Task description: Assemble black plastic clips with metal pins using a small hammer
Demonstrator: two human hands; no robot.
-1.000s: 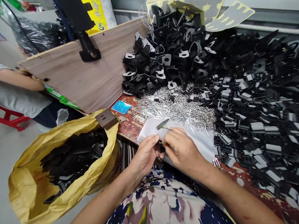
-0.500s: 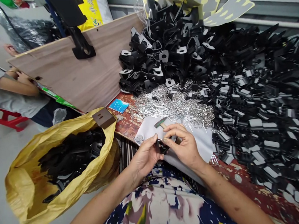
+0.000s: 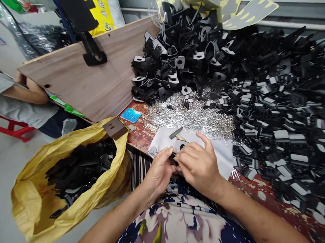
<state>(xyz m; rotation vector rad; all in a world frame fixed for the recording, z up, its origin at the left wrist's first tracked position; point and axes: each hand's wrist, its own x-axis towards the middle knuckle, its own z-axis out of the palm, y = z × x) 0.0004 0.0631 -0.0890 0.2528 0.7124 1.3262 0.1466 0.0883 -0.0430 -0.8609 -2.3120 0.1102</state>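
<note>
My left hand (image 3: 160, 168) pinches a small black plastic clip (image 3: 182, 145) between thumb and fingers, above my lap at the table edge. From the other side my right hand (image 3: 198, 164) closes on the same clip, one finger lifted away; its grip hides most of the piece. Just beyond my hands lies a small hammer (image 3: 176, 133) with a greenish head and wooden handle, resting on a pale grey sheet (image 3: 222, 156). A heap of shiny metal pins (image 3: 189, 114) spreads behind the sheet.
Black plastic clip parts (image 3: 181, 61) are piled high behind the pins, and more padded ones (image 3: 287, 139) cover the right. A yellow sack (image 3: 25, 218) of black pieces stands left, a brown block (image 3: 115, 128) on its rim. A wooden board (image 3: 94, 85) separates another person (image 3: 25, 95).
My right hand has turned over the clip, its fingers curling in and one finger rising. The clip has tilted, showing a flat holed face. The view has shifted slightly.
</note>
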